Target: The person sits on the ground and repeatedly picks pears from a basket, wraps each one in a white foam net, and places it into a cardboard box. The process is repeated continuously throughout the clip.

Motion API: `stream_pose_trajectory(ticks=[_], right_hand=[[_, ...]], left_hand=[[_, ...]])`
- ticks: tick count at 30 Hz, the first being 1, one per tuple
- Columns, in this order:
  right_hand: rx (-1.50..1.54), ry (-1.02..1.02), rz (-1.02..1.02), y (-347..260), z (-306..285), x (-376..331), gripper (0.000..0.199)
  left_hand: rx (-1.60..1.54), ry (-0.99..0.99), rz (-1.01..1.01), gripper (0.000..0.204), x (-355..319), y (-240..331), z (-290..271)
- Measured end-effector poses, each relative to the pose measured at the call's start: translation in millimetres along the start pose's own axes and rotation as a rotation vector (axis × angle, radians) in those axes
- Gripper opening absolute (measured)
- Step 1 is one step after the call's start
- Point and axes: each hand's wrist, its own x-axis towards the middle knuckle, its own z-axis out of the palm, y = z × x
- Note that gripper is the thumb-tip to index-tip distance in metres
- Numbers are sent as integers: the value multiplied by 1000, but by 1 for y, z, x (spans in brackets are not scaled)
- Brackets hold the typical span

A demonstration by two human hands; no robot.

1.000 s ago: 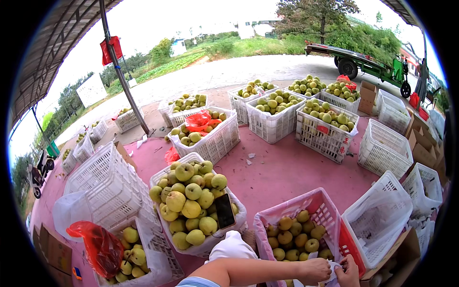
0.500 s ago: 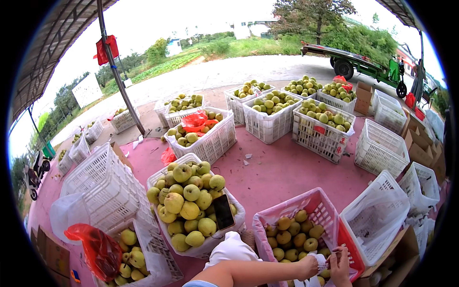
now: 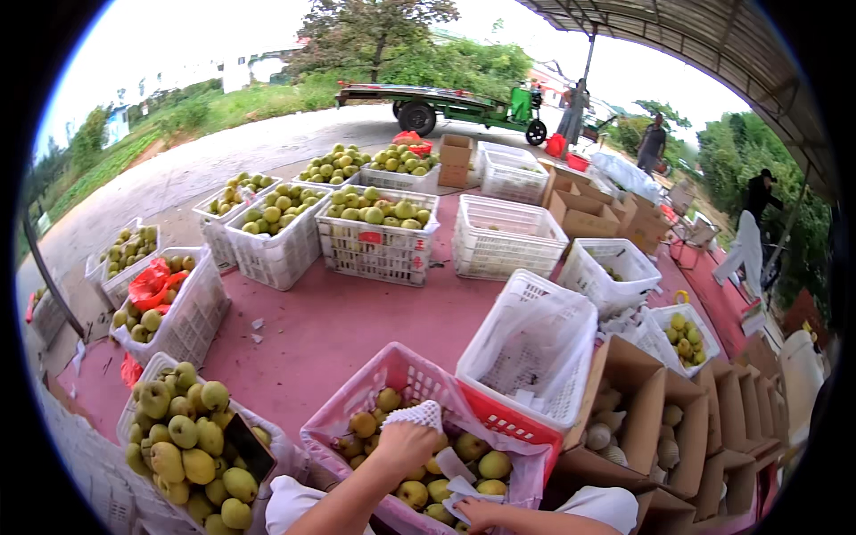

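Note:
A pink plastic crate [image 3: 392, 370] lined with thin film stands in front of me, holding yellow-green pears [image 3: 495, 465]. Over its middle my left hand [image 3: 408, 448] is closed on a white foam net sleeve [image 3: 417, 413], whose mesh end points away from me. Whether a pear is inside is hidden. Lower, at the crate's near right side, my right hand [image 3: 481, 513] has its fingers closed on a flat white piece of wrapping [image 3: 462, 492]. Another pale strip [image 3: 453, 464] lies on the pears between the hands.
To the left stands a heaped pear crate [image 3: 183, 428] with a dark phone [image 3: 250, 446] on top. A white lined crate [image 3: 526, 348] sits just beyond the pink one. Open cardboard boxes [image 3: 655, 392], some holding foam-wrapped fruit, fill the right. Two people [image 3: 749, 232] stand farther off.
The view has swung right. My hands, earlier close together at the crate's right side, are now apart; the left has moved over the pears with the foam net sleeve.

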Motion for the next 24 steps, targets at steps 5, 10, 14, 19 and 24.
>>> stream_pose_trajectory(ticks=[5,10,14,19,24], right_hand=[[-103,426,-63,2,25,5,56],[-108,515,-153,-10,23,-2,54],[-69,665,-60,7,51,28,50],[-75,528,-25,16,18,18,33],[9,829,15,-21,-54,-3,61]], left_hand=[[20,-66,-11,10,4,2,0],[13,53,-10,9,-1,-7,13],[-8,80,70,8,4,-1,11],[0,117,180,9,9,-9,28],[11,-12,-52,30,1,-19,16]])
